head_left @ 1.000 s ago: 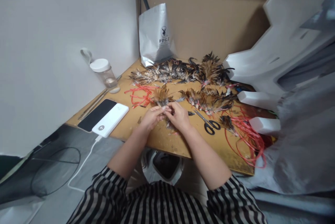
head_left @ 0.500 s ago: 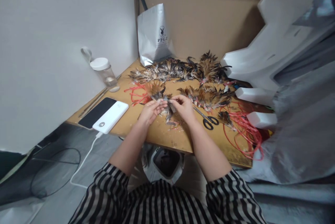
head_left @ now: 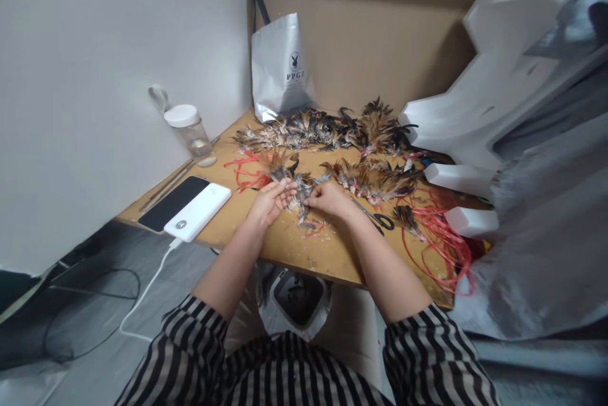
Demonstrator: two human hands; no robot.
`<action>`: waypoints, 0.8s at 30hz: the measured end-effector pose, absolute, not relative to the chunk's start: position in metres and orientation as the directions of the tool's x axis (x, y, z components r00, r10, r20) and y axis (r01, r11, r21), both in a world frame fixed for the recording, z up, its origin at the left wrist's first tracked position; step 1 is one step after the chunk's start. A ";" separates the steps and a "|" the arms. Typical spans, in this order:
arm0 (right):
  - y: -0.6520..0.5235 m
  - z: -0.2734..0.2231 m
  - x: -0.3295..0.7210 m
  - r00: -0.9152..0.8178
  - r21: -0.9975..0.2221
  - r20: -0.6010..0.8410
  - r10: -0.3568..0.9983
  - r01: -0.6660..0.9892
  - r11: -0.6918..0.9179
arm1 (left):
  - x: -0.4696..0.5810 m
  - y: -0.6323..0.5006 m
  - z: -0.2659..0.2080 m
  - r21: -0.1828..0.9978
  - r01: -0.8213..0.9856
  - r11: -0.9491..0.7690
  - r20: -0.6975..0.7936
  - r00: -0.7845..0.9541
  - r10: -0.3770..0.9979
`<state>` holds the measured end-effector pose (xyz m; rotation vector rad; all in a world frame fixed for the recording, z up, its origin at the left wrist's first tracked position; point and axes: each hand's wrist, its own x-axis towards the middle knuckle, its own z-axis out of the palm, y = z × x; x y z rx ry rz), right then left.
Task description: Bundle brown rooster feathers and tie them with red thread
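My left hand is closed, its fingers pinching the base of a brown feather bunch that fans upward. My right hand is closed too, thumb and fingertips pressed together beside a loose pile of grey and brown feathers; what it grips is too small to tell. Red ribbon strands lie just left of the held bunch. Black-handled scissors rest right of my right hand, partly hidden behind its wrist. A row of brown feather bunches stretches behind them.
A long pile of feathers lies along the back, before a silver bag. On the left are a lidded jar, a phone and a white power bank. Red cords and white foam are at right.
My right hand has moved slightly down and away from my left hand, opening a gap between them. The left hand keeps the feather bunch. The view has tilted up a little.
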<state>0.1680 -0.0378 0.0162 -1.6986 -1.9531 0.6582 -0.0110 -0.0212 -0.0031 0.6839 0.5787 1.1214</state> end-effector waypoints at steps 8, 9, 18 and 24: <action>-0.050 0.013 0.171 -0.073 -0.521 0.117 0.990 0.844 0.124 | -0.012 -0.020 -0.006 0.754 -0.593 0.281 -0.051 0.374 0.926; -0.049 0.014 0.176 -0.088 -0.547 0.112 0.990 0.826 0.135 | -0.012 -0.020 -0.006 0.754 -0.593 0.282 -0.050 0.376 0.925; -0.048 0.028 0.180 0.060 -0.921 0.216 0.975 0.344 0.183 | -0.011 -0.020 -0.006 0.766 -0.565 0.306 -0.064 0.407 0.911; -0.049 0.029 0.169 0.116 -0.986 0.019 0.993 -0.162 0.038 | -0.009 -0.024 -0.006 0.791 -0.536 0.295 -0.029 0.449 0.893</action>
